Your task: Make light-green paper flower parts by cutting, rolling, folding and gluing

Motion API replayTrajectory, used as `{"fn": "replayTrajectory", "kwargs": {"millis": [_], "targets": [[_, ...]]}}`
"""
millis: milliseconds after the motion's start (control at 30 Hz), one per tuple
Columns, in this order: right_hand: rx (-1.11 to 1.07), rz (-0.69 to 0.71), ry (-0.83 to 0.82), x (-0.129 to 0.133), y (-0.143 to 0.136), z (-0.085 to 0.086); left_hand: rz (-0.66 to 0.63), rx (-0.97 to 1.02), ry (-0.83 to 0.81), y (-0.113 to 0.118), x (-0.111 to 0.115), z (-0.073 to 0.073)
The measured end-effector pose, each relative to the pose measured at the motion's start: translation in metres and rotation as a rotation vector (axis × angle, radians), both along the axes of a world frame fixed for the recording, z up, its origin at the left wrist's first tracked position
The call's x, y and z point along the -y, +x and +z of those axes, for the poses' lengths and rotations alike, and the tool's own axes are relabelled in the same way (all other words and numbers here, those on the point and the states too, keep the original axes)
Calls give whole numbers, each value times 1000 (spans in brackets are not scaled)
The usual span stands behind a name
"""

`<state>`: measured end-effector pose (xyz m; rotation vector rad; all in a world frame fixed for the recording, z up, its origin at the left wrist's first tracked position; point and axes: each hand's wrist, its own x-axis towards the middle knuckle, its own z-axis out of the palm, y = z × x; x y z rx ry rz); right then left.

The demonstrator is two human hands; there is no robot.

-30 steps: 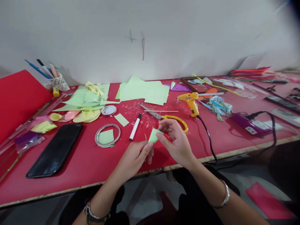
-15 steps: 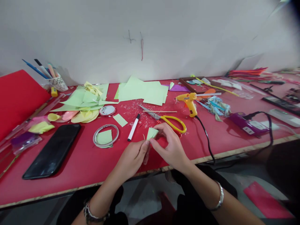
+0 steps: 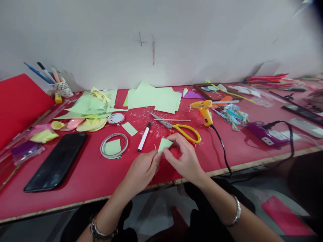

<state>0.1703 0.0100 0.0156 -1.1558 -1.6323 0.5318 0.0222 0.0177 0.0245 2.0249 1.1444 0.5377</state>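
A small piece of pale green paper (image 3: 165, 144) is pinched between both hands above the table's front part. My left hand (image 3: 144, 168) closes on its lower left corner with thumb and fingers. From the other side, my right hand (image 3: 185, 158) grips its right edge, the thumb across the front. Just beyond lie yellow-handled scissors (image 3: 187, 132) with a thin wooden stick (image 3: 172, 120) across the blades. A white marker with a black cap (image 3: 144, 137) and a pale green paper strip (image 3: 129, 129) rest to the left.
On the red table (image 3: 101, 183) are a black phone (image 3: 57, 162), a tape roll (image 3: 101, 150) around green paper pieces and, at the back, green sheets (image 3: 153, 97). At right are a yellow glue gun (image 3: 205, 111), its black cord (image 3: 222, 144) and a purple power adapter (image 3: 264, 134).
The green paper has turned slightly between my fingers and shows more of its face. My right fingers have shifted a little to the right; the table items have stayed put.
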Motion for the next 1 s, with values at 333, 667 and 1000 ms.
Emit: {"fn": "replayTrajectory", "kwargs": {"millis": [333, 667, 1000], "targets": [[-220, 142, -126, -6, 3, -6, 21, -177, 148, -3, -3, -5], [-187, 124, -94, -8, 6, -6, 44, -523, 475, -5, -6, -3], [-118, 122, -140, -6, 4, -2, 28, -623, 585, -3, -6, -6]]}}
